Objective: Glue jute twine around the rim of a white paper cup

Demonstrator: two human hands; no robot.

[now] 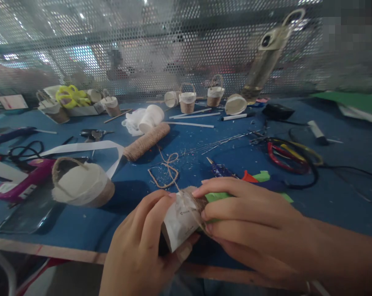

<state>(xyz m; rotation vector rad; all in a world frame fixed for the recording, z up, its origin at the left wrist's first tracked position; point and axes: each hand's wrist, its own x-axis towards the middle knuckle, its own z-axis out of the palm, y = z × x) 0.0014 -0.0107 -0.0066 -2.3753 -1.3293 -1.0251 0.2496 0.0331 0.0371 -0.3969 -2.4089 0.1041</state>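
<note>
Near the front edge of the table, my left hand (145, 238) is closed around a small white paper cup (178, 228) with faint dark print, lying tilted on its side. My right hand (250, 218) has its fingers bunched against the cup's other end, pinching the brown twine (200, 203) that wraps it. Loose twine (169, 168) runs in loops from there towards a twine spool (147, 142). Part of the cup is hidden by my fingers. To the left stands a small twine-covered basket (84, 185) with a white rim and handle.
Several small baskets (187, 102) line the back before a perforated metal screen (161, 53). Yellow scissors (71, 96) and a water bottle (262, 61) are there too. A magenta glue gun (28, 176) lies left; pliers (287, 158) with red handles and cables lie right.
</note>
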